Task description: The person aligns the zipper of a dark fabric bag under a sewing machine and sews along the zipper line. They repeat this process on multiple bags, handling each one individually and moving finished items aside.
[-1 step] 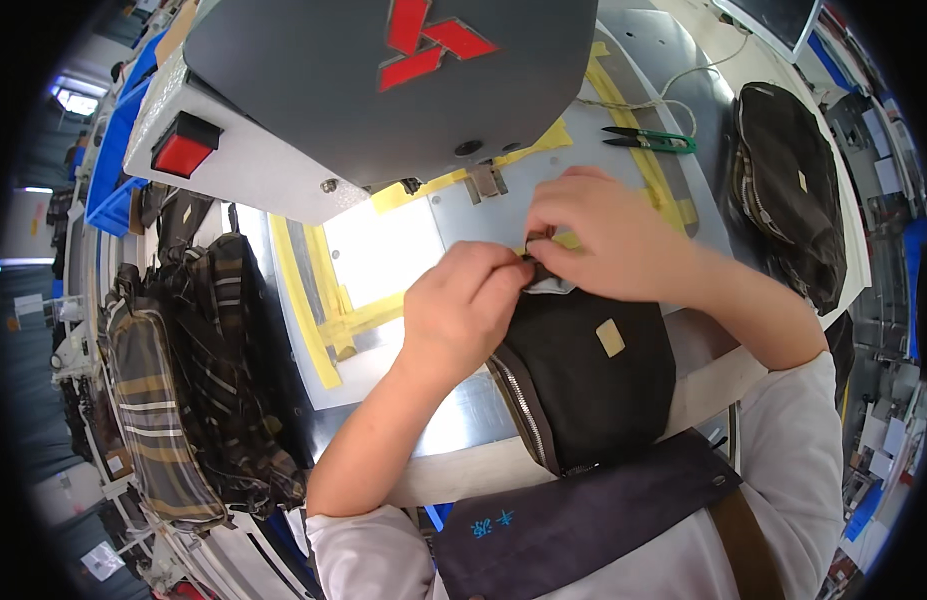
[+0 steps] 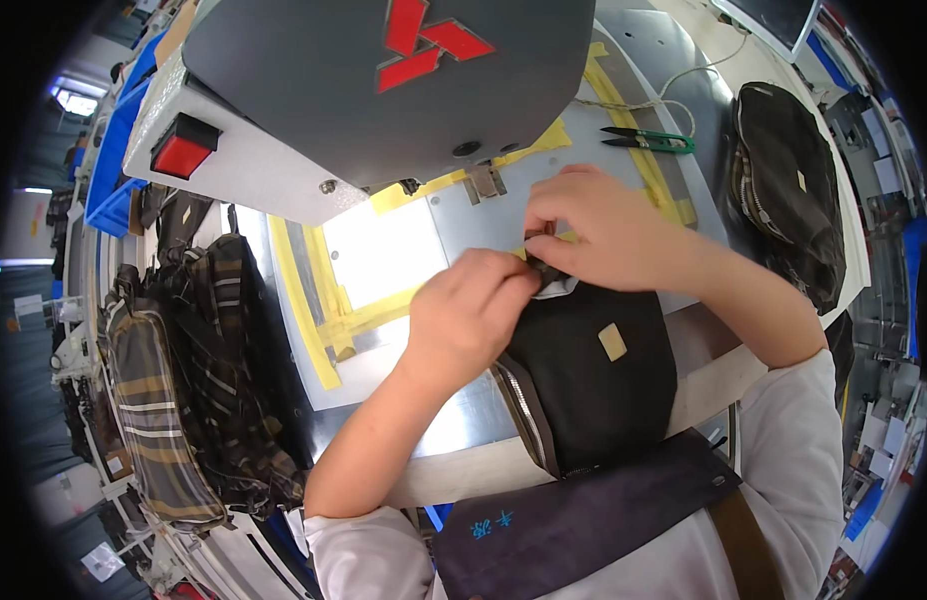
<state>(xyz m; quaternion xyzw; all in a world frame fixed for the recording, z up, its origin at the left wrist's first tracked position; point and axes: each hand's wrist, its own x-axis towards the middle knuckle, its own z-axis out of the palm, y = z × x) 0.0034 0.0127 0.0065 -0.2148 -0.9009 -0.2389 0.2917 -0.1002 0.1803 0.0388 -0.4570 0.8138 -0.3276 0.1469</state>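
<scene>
A black fabric bag [image 2: 605, 394] with a small beige patch and a metal zipper [image 2: 523, 400] along its left side lies in front of me at the table's near edge. My left hand [image 2: 468, 305] pinches the bag's top edge at its left corner. Close beside it, my right hand [image 2: 603, 230] is closed with thumb and fingers on the same dark edge. A bit of pale lining shows just below the fingertips. Exactly what the fingertips press together is mostly hidden.
A grey sewing machine head [image 2: 383, 90] with a red switch [image 2: 185, 146] overhangs the metal plate marked with yellow tape [image 2: 328, 300]. Green-handled thread snips [image 2: 648, 140] lie at the far right, near another black bag [image 2: 791, 190]. Plaid backpacks [image 2: 158, 400] hang at the left.
My left hand has shifted slightly right and down. The bag's top edge has turned a little between my fingers; my right hand stays almost in place.
</scene>
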